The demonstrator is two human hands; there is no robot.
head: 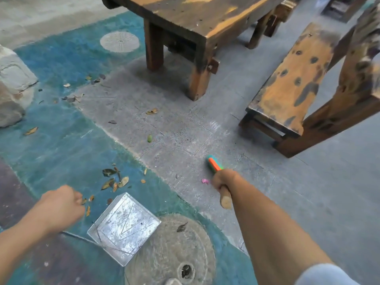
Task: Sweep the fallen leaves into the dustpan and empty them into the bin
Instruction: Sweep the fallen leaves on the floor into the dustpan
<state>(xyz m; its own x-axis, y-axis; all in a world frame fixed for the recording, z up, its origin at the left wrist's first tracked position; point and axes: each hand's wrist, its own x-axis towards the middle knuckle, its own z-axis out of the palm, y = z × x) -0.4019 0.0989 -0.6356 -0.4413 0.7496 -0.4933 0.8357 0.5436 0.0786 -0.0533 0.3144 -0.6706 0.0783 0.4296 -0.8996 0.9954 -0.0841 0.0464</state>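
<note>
Our right hand [223, 181] grips the broom [214, 164] by its handle; our left hand [61, 204] is curled, on what we cannot tell. Leaves [115, 179] lie on the floor [185, 130] between the hands, just beyond the dustpan [125, 227], whose metal bottom shows bare.

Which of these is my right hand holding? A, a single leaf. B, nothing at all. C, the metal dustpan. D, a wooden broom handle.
D: the right hand has its fingers wrapped round the wooden broom handle, while the metal dustpan sits on the ground away from that hand.
</note>
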